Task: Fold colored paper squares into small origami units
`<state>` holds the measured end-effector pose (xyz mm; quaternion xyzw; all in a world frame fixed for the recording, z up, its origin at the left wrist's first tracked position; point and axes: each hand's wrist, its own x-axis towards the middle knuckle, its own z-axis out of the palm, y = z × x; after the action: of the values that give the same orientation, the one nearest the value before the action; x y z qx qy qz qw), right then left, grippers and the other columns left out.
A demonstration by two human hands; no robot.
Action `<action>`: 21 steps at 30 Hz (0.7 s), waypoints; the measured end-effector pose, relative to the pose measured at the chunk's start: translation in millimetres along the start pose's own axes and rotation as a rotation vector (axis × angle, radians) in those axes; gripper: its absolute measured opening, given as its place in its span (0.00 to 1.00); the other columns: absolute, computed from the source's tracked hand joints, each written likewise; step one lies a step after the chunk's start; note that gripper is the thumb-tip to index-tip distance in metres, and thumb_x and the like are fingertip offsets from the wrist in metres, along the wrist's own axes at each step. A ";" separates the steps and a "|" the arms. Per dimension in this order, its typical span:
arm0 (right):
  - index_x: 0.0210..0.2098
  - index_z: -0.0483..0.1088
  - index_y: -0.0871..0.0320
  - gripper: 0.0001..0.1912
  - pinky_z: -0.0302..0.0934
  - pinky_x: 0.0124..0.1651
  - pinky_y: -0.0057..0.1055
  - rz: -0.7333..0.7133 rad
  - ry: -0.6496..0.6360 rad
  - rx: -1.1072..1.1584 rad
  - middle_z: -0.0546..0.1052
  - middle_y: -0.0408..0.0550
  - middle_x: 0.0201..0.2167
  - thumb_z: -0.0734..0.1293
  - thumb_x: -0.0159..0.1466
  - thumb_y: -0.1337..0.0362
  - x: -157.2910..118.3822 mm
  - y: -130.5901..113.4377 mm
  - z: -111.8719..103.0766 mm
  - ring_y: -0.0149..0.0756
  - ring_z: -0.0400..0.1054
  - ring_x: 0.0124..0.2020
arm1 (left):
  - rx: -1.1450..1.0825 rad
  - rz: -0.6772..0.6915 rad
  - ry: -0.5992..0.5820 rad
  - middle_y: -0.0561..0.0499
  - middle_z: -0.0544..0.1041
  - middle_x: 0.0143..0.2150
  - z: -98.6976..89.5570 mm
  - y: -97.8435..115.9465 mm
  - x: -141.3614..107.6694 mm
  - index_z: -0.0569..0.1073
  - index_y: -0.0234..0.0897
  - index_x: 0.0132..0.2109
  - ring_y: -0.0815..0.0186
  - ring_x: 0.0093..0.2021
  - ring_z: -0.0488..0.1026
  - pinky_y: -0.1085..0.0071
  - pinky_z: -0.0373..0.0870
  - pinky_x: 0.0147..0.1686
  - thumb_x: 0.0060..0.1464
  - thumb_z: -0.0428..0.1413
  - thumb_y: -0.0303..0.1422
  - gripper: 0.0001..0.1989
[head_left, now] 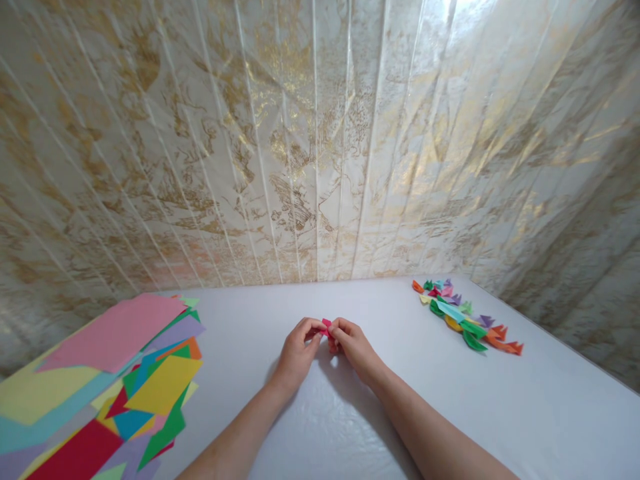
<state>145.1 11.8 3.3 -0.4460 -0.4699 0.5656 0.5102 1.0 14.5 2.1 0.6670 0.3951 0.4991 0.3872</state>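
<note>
Between my two hands, over the middle of the white table (240, 333), is a small folded piece of pinkish-red paper (327, 323). My left hand (299, 347) pinches its left side with thumb and fingers. From the other side my right hand (354, 347) grips it, fingers curled. The fingertips cover most of the paper, so its exact folded shape is hidden.
Loose sheets of coloured paper lie in a spread pile at the left, with a large pink sheet (120, 330) and a yellow piece (167, 385) on top. Several small folded paper figures, one a green one (474, 341), sit at the right. A gold-patterned curtain (300, 147) hangs behind.
</note>
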 end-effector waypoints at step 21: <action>0.25 0.63 0.57 0.14 0.52 0.27 0.27 -0.162 -0.052 -0.261 0.68 0.39 0.17 0.66 0.59 0.54 3.1 9.1 -3.0 0.29 0.60 0.21 | -0.059 -0.146 0.050 0.53 0.76 0.30 -0.2 -5.0 2.6 0.71 0.37 0.32 0.66 0.33 0.73 0.71 0.69 0.37 0.51 0.56 0.35 0.06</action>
<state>146.3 14.8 -6.3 -0.4542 -0.5870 0.4682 0.4795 0.6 18.8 -1.5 0.6121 0.4374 0.4975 0.4319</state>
